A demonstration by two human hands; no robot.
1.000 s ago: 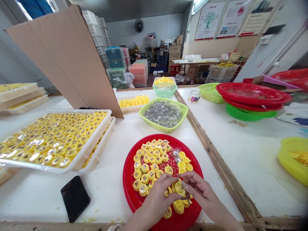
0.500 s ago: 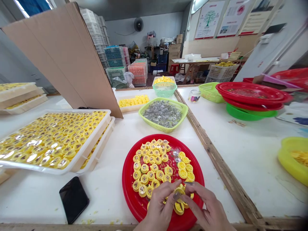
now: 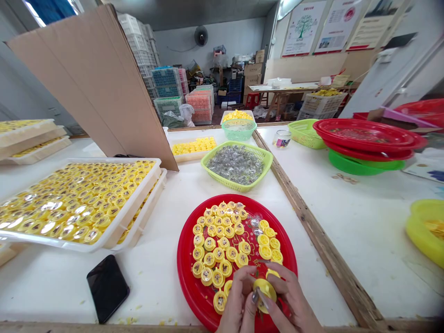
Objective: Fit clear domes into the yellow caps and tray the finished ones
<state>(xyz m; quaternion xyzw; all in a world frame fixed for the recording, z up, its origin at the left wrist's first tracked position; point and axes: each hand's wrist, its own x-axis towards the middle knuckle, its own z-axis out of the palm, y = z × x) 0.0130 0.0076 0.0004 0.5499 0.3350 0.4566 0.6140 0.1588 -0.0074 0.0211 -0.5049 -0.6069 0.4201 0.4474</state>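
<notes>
The left hand (image 3: 239, 300) and right hand (image 3: 289, 296) have their grips closed on a round yellow plastic cap (image 3: 264, 291) just above a round red plastic tray (image 3: 185, 277); light and stiff, it's best pinched by the rim.

Tilted yellow plastic cap (image 3: 264, 292) pinched between both hands (image 3: 241, 300)

two hands (image 3: 239, 298) — one phone (image 3: 107, 288) — one red plate (image 3: 187, 273)

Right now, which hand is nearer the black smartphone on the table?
Left. The left hand is right of the black smartphone, over the red tray; the right hand is farther right, past the yellow cap both hands hold.
</notes>
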